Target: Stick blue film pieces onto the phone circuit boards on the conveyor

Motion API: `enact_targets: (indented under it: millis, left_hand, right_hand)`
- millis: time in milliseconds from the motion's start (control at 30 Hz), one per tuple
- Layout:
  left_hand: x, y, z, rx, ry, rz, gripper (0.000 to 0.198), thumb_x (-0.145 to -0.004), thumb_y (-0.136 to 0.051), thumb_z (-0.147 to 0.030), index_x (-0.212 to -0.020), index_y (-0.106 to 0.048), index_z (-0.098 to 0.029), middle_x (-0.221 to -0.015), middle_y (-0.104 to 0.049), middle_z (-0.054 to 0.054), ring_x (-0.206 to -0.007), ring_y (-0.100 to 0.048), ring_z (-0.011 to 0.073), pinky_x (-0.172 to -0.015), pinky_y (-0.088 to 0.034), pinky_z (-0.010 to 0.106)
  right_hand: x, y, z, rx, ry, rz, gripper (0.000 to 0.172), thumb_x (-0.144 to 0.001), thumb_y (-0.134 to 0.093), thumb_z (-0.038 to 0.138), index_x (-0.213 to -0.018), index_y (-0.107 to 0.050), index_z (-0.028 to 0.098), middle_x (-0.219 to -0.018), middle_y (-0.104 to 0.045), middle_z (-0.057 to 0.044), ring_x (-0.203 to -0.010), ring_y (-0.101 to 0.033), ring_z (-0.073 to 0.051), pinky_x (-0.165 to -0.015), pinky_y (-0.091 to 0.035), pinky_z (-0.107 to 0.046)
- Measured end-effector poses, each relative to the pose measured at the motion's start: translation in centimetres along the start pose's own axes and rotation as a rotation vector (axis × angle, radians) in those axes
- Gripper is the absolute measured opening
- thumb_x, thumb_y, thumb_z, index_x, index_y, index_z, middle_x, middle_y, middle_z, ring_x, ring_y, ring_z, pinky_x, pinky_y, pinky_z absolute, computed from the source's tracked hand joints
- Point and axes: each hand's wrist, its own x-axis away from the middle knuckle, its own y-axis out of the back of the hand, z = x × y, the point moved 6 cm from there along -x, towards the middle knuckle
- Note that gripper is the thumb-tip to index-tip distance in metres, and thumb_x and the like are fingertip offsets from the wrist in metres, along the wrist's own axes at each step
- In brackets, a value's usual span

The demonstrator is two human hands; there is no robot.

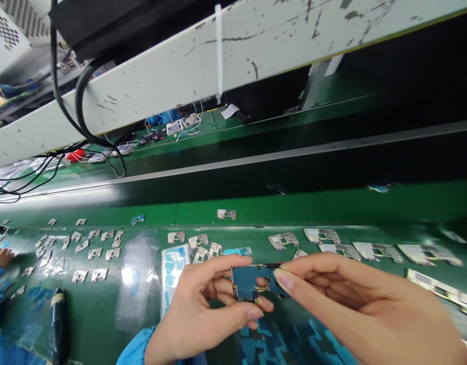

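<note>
A: What lies nearest?
B: Blue film cut-outs (252, 351), on the bench just below the hands.

A: And the hands?
B: The left hand (191, 309) pinches the left end of a blue-faced circuit board (244, 283) between thumb and fingers. The right hand (355, 299) grips its right end, thumb on the face. The board is held up above the bench, between them.

A: What's to the left?
B: A stack of blue film sheets (171, 268) just beside the left hand, then clear plastic sheets (137, 279), then a black handheld tool (59, 324). At the far left is a co-worker's hand (1, 257); I can't tell what it holds.

A: Farther off?
B: Silver circuit boards (282, 240) lie scattered left and right. Beyond them, one silver board (226, 214) sits on a green strip, with a small blue board (138, 219) to its left. Farthest, a white paper scrap (230, 111).
</note>
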Motion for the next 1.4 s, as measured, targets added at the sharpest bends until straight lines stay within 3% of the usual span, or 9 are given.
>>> enact_targets:
  millis: [200, 333, 433, 533, 700, 833, 1033, 1233, 1400]
  left_hand:
    - [0.2, -0.1, -0.5, -0.041, -0.071, 0.020, 0.047, -0.080, -0.085, -0.007, -0.121, -0.074, -0.028, -0.102, -0.082, 0.003, -0.089, -0.081, 0.0195, -0.068, -0.065, 0.017]
    - [0.4, -0.4, -1.1, -0.081, -0.118, 0.049, 0.029, -0.097, -0.072, -0.025, -0.125, -0.074, -0.030, -0.102, -0.083, 0.004, -0.084, -0.081, 0.0176, -0.070, -0.066, 0.019]
    - [0.5, -0.2, -1.4, -0.136, -0.110, -0.031, 0.022, -0.102, -0.064, -0.030, -0.120, -0.077, -0.031, -0.093, -0.083, 0.003, -0.070, -0.079, 0.0145, -0.067, -0.065, 0.018]
    - [0.5, -0.1, -1.5, -0.161, -0.098, -0.108, 0.019, -0.101, -0.066, -0.031, -0.113, -0.079, -0.029, -0.088, -0.083, 0.004, -0.066, -0.079, 0.0171, -0.062, -0.065, 0.021]
    - [0.5, 0.1, -1.1, -0.161, -0.075, -0.145, 0.017, -0.097, -0.071, -0.031, -0.110, -0.080, -0.024, -0.088, -0.083, 0.008, -0.067, -0.080, 0.0217, -0.058, -0.066, 0.024]
    - [0.4, 0.2, -0.9, -0.175, -0.055, -0.192, 0.016, -0.095, -0.073, -0.031, -0.108, -0.080, -0.022, -0.083, -0.082, 0.008, -0.057, -0.076, 0.0174, -0.053, -0.064, 0.022]
    - [0.8, 0.0, -0.8, -0.189, -0.009, -0.386, 0.020, -0.084, -0.084, -0.036, -0.096, -0.081, -0.020, -0.068, -0.078, 0.004, -0.044, -0.069, 0.0125, -0.047, -0.059, 0.017]
    - [1.1, -0.7, -0.7, -0.133, -0.023, -0.479, 0.021, -0.077, -0.088, -0.031, -0.088, -0.076, -0.018, -0.065, -0.076, 0.003, -0.056, -0.075, 0.0171, -0.043, -0.057, 0.015]
    - [1.5, -0.9, -0.8, -0.193, -0.066, -0.556, 0.016, -0.077, -0.085, -0.026, -0.083, -0.073, -0.018, -0.066, -0.076, 0.002, -0.056, -0.075, 0.0163, -0.043, -0.055, 0.013]
  right_hand:
    - [-0.7, -0.4, -0.1, -0.021, 0.050, 0.178, 0.017, -0.064, -0.088, 0.039, -0.072, -0.082, 0.026, -0.068, -0.079, -0.006, -0.057, -0.077, -0.023, -0.052, -0.063, -0.020]
    - [-0.2, -0.4, 0.2, -0.030, 0.002, 0.123, 0.021, -0.068, -0.085, 0.045, -0.071, -0.080, 0.025, -0.067, -0.078, -0.005, -0.057, -0.076, -0.022, -0.055, -0.063, -0.020]
    - [0.0, -0.5, 0.5, -0.049, 0.003, 0.099, 0.021, -0.069, -0.084, 0.046, -0.070, -0.079, 0.026, -0.066, -0.078, -0.004, -0.056, -0.075, -0.020, -0.056, -0.063, -0.019]
    - [0.0, -0.8, 0.7, -0.040, 0.061, 0.165, 0.017, -0.071, -0.084, 0.043, -0.071, -0.080, 0.026, -0.065, -0.078, -0.004, -0.055, -0.076, -0.020, -0.053, -0.063, -0.020]
    - [0.0, -0.5, 0.8, -0.032, 0.085, 0.118, 0.012, -0.074, -0.082, 0.039, -0.071, -0.080, 0.028, -0.065, -0.078, -0.002, -0.054, -0.075, -0.019, -0.052, -0.063, -0.019]
    - [0.3, -0.6, 1.0, 0.005, 0.103, 0.098, 0.012, -0.075, -0.080, 0.039, -0.071, -0.080, 0.028, -0.067, -0.078, -0.001, -0.056, -0.076, -0.019, -0.053, -0.063, -0.019]
    - [0.3, -0.5, 0.7, 0.092, 0.189, 0.098, 0.008, -0.077, -0.079, 0.037, -0.074, -0.080, 0.029, -0.071, -0.080, 0.000, -0.059, -0.078, -0.019, -0.056, -0.063, -0.019]
    - [0.4, -1.2, 0.9, 0.126, 0.245, 0.117, 0.009, -0.081, -0.076, 0.034, -0.073, -0.077, 0.030, -0.072, -0.079, 0.003, -0.061, -0.078, -0.018, -0.058, -0.063, -0.017]
    - [0.8, -1.5, 1.5, 0.173, 0.325, 0.080, 0.009, -0.082, -0.073, 0.029, -0.074, -0.076, 0.028, -0.072, -0.078, 0.003, -0.060, -0.077, -0.016, -0.059, -0.063, -0.017]
